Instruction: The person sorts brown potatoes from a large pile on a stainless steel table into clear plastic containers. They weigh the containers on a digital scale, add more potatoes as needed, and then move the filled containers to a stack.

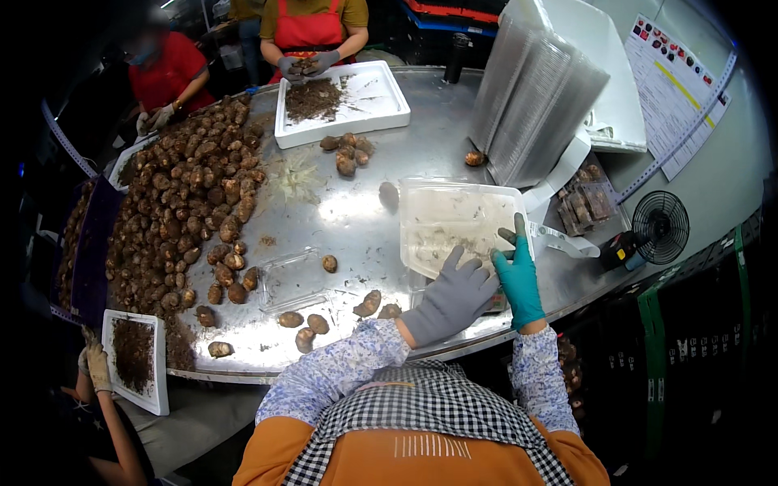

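A shallow white tray (415, 257) with dirt specks inside lies in front of me. My left hand (454, 298), in a grey glove, reaches over its near edge with fingers stretched and spread. At the near right corner is my right hand (519, 279), in a teal glove with darker grey fingertips; its fingers are extended and apart along the rim. Neither hand visibly encloses anything. Partly hidden below the hands is a small object (497, 302) with reddish and green parts. An empty clear plastic container (293, 279) lies to the left, with several brown tubers (317, 324) nearby.
A large heap of soil-covered tubers (186, 202) fills the table's left side. Co-workers handle dirt-holding foam trays (385, 101) at the far side and lower left (160, 364). Tall stacked clear containers (535, 105) stand back right. A black fan (660, 227) is at the right.
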`<state>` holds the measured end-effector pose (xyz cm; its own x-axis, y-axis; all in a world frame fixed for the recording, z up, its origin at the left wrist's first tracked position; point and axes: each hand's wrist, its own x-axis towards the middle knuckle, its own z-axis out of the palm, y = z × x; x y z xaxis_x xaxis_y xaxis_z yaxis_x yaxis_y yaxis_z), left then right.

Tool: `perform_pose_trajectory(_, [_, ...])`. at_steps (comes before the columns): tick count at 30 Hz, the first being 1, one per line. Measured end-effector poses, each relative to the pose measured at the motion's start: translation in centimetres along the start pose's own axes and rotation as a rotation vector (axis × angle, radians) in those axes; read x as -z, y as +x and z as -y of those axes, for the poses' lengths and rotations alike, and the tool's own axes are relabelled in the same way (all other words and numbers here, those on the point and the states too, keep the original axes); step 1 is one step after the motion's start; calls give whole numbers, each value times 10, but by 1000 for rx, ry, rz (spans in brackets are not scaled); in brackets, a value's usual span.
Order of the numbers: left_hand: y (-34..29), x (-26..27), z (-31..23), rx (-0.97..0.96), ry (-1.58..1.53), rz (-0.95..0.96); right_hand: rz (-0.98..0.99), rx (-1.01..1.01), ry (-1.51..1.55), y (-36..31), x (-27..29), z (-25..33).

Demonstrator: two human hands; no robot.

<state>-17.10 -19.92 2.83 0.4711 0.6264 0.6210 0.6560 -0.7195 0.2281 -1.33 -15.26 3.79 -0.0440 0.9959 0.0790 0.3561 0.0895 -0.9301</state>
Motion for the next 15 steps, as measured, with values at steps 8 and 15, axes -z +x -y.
perform_pose_trajectory(8, [-34,67,8,193,-156,-143,141,-152,-160,0,9,-47])
perform_pose_trajectory(15, [-175,140,59,979,135,-621,8,-137,49,32,48,-55])
